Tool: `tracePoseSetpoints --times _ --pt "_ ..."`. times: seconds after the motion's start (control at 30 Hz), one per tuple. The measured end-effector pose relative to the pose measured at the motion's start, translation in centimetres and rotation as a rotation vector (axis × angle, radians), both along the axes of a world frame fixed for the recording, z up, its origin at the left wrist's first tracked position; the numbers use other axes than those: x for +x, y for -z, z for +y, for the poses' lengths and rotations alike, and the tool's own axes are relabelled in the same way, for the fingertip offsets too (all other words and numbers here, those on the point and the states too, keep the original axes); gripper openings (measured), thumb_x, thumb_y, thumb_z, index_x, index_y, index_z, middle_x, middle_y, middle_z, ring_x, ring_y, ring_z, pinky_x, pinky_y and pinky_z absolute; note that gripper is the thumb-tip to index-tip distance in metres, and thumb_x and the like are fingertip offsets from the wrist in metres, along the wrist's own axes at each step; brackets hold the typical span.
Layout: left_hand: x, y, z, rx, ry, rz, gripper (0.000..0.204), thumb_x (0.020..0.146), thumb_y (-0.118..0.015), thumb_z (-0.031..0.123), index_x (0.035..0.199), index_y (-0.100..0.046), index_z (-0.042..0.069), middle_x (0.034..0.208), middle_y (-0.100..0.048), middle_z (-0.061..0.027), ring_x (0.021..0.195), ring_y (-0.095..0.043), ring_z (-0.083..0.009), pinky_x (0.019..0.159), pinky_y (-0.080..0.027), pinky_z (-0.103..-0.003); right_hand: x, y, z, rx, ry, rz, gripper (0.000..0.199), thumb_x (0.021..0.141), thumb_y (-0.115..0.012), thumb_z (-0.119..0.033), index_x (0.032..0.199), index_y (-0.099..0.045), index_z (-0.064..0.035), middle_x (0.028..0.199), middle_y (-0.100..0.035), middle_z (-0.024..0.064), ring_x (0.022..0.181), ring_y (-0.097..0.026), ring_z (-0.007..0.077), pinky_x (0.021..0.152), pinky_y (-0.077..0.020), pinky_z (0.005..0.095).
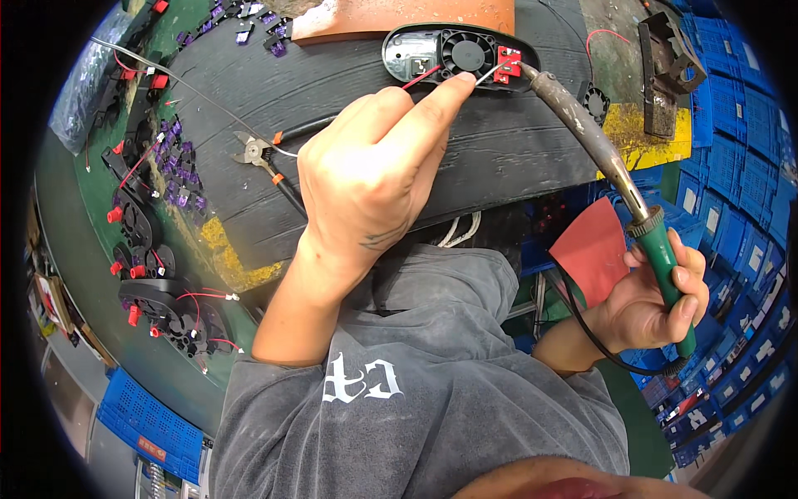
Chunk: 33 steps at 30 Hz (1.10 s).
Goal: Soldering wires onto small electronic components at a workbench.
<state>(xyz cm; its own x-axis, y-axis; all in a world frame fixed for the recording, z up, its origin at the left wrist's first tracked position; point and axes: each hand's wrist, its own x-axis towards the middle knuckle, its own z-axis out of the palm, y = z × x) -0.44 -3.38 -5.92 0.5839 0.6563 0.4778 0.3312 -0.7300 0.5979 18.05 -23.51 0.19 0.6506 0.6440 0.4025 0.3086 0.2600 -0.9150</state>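
A dark oval housing (407, 37) lies at the far edge of the black mat, with a small black fan (467, 53) and a red circuit board (508, 65) in it. My left hand (366, 166) is closed just in front of it, fingers pinched on a thin solder wire (488, 75) whose end reaches the red board. A short red wire (421, 76) runs from the housing beside my index finger. My right hand (657, 303) grips the green handle of a soldering iron (594, 137). Its tip is at the red board's right side.
Pliers-like cutters (253, 152) lie left of my left hand. Several small purple-black parts (179, 170) and black housings (145, 220) with red wires fill the left side. A metal bracket (661, 79), another small fan (595, 101) and blue crates (723, 150) are at right.
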Motion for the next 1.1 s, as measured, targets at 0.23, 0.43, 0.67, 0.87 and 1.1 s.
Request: tracePoseSetpoints --times 0.23,0.43,0.67,0.87,1.1 --pt "0.2 0.8 -0.2 0.032 -0.006 0.038 0.034 0.07 -0.07 0.005 0.103 -0.07 0.013 0.061 -0.042 -0.001 0.052 -0.049 -0.0153 0.048 -0.042 -0.03 -0.4 0.3 0.8 0.022 0.089 -0.058 0.034 0.093 -0.041 -0.028 0.087 -0.057 0.0017 0.098 -0.059 0.0276 0.055 -0.063 0.0355 0.045 -0.0551 0.0385" --pt "0.2 0.3 0.1 0.008 0.001 -0.011 0.033 0.076 -0.069 -0.003 0.108 -0.07 0.009 0.058 -0.039 -0.0041 0.049 -0.041 -0.0154 0.047 -0.037 -0.03 -0.4 0.3 0.6 0.032 0.108 -0.03 0.035 0.093 -0.041 -0.028 0.087 -0.057 0.0019 0.098 -0.059 0.0275 0.057 -0.063 0.0349 0.048 -0.0558 0.0385" --pt "-0.1 -0.1 0.1 0.014 -0.016 -0.014 0.033 0.077 -0.069 -0.003 0.108 -0.071 0.009 0.058 -0.037 -0.0033 0.049 -0.037 -0.0139 0.047 -0.036 -0.029 -0.1 0.0 0.0 0.007 0.025 -0.01 0.036 0.092 -0.042 -0.03 0.096 -0.064 -0.0017 0.105 -0.061 0.0252 0.07 -0.065 0.0353 0.051 -0.0546 0.0365" --pt "0.0 1.0 0.3 0.038 -0.034 -0.134 0.03 0.073 -0.072 0.002 0.102 -0.068 0.009 0.066 -0.055 -0.0041 0.057 -0.056 -0.0191 0.054 -0.047 -0.03 -0.2 -0.1 -0.1 0.024 0.043 -0.011 0.036 0.092 -0.043 -0.031 0.095 -0.064 -0.0023 0.104 -0.061 0.025 0.069 -0.065 0.0347 0.05 -0.0535 0.0352" --pt "-0.4 0.0 0.1 -0.008 0.004 -0.081 0.024 0.075 -0.07 -0.002 0.098 -0.067 0.005 0.073 -0.062 -0.0073 0.06 -0.059 -0.0193 0.056 -0.047 -0.028 -0.2 -0.2 -0.2 0.018 0.064 -0.026 0.036 0.092 -0.043 -0.032 0.094 -0.064 -0.003 0.103 -0.062 0.0246 0.069 -0.065 0.0349 0.049 -0.0539 0.035"
